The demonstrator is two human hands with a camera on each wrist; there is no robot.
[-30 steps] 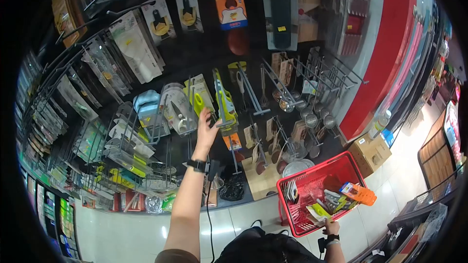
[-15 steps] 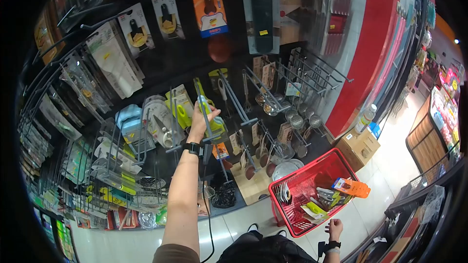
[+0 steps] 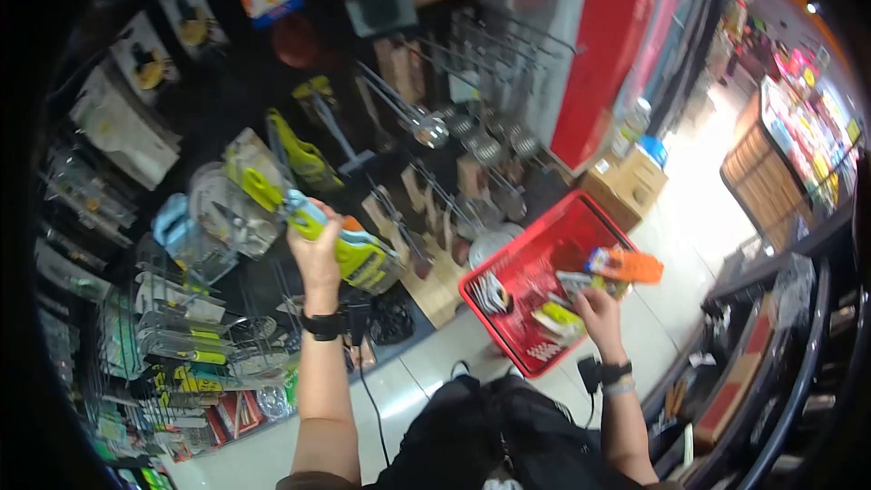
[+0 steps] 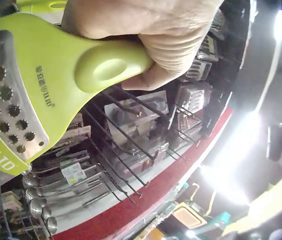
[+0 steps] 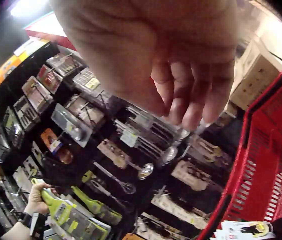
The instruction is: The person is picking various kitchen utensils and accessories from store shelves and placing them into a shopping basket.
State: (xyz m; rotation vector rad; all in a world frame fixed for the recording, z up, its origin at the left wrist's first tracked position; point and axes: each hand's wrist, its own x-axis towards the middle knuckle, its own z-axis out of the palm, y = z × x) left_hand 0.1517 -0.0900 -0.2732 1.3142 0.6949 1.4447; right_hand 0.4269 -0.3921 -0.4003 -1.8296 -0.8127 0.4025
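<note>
A green-handled grater with a metal face of round holes [image 4: 16, 95] is gripped by my left hand [image 4: 156, 35], thumb around the handle. In the head view this left hand [image 3: 316, 259] holds green packaged goods [image 3: 363, 259] in front of the rack; a light blue part shows beside them. My right hand [image 3: 599, 316] is over the near right side of the red basket [image 3: 544, 240]. The right wrist view shows the right hand [image 5: 181, 65] with loosely bent fingers and nothing between them.
An orange package [image 3: 631, 266] and a green-handled item [image 3: 560, 316] lie in the basket. Ladles and skimmers [image 3: 490, 145] hang on hooks behind. A cardboard box [image 3: 626, 183] stands beyond the basket, with a bottle [image 3: 632, 125] by it.
My left hand has come away from the hooks with the green goods in its grip. My right hand has moved up over the basket's edge. The head view has swung right.
</note>
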